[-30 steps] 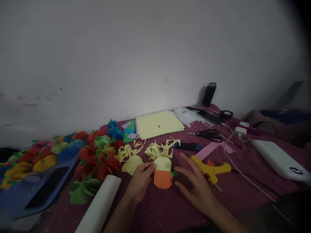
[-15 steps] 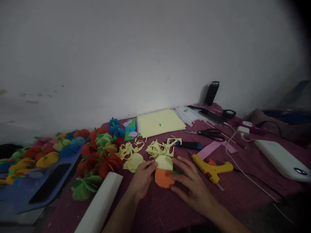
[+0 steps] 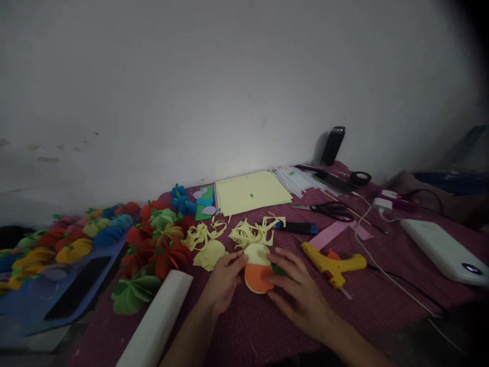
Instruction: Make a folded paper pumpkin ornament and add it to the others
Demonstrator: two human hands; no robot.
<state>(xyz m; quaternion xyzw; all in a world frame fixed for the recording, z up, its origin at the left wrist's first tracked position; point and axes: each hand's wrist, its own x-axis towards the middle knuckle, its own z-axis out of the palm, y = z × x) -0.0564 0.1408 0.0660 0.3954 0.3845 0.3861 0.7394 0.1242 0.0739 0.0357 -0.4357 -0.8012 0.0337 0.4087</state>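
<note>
Fingers of my left hand [image 3: 223,280] pinch the left edge of the orange paper disc [image 3: 256,278], which lies flat on the near middle of the counter [image 3: 267,331] with a pale yellow disc [image 3: 257,253] overlapping its far side. My right hand [image 3: 301,298] rests spread, fingertips on the orange disc's right edge and a small green piece [image 3: 278,269]. Just right lies a yellow glue gun [image 3: 332,262].

Looking like a home craft corner set up low against a bare white wall [image 3: 191,92]. Showing it: a maroon woven cloth [image 3: 267,326] lying spread as the work surface, finished paper flowers [image 3: 160,244] piling up at the left, yellow paper sheets [image 3: 252,192], scissors [image 3: 330,209] and a yellow glue gun [image 3: 332,262] lying about, chargers trailing cables.
</note>
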